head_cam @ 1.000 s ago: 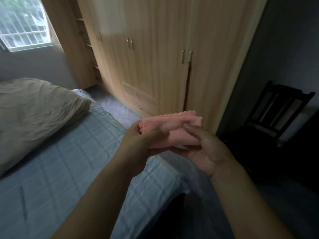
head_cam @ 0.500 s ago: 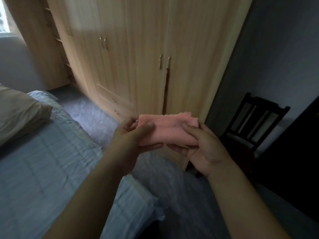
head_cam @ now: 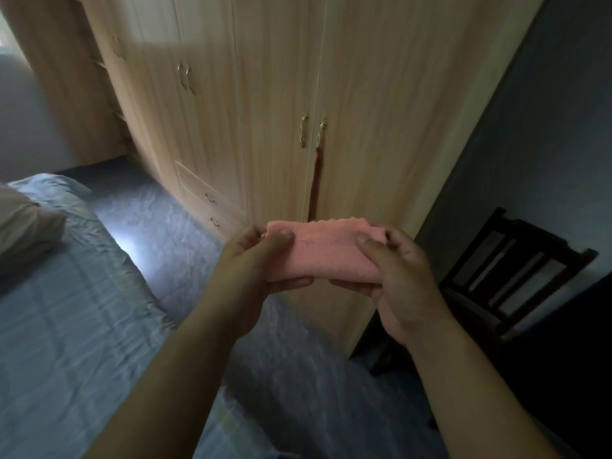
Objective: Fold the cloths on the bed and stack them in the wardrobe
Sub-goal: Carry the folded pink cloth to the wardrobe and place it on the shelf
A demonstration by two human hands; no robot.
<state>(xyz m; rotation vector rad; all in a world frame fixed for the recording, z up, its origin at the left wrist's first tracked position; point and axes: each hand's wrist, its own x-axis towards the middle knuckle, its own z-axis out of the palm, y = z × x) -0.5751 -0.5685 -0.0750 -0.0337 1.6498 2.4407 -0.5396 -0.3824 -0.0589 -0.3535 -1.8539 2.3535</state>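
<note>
A: While both hands are raised before the wardrobe (head_cam: 265,111), what's the cloth like?
B: Pink cloth (head_cam: 323,251), folded into a thick oblong, fuzzy, scalloped far edge. Left hand (head_cam: 251,270) pinches 1 end, right hand (head_cam: 397,279) pinches the other, thumbs on top.
A: Around it?
B: Light wood-grain doors behind, 2 metal handles (head_cam: 303,130), dark red strip in the door gap. Bed (head_cam: 66,309) with wrinkled blue sheet and pillow (head_cam: 23,226) on the left, dark slatted chair (head_cam: 516,270) on the right.

Single head-worn wide-angle view, looking forward and down. Hands (head_cam: 324,276) close, mid-frame; wardrobe (head_cam: 281,111) near ahead; bed (head_cam: 66,326) lower left; chair (head_cam: 516,276) right.
</note>
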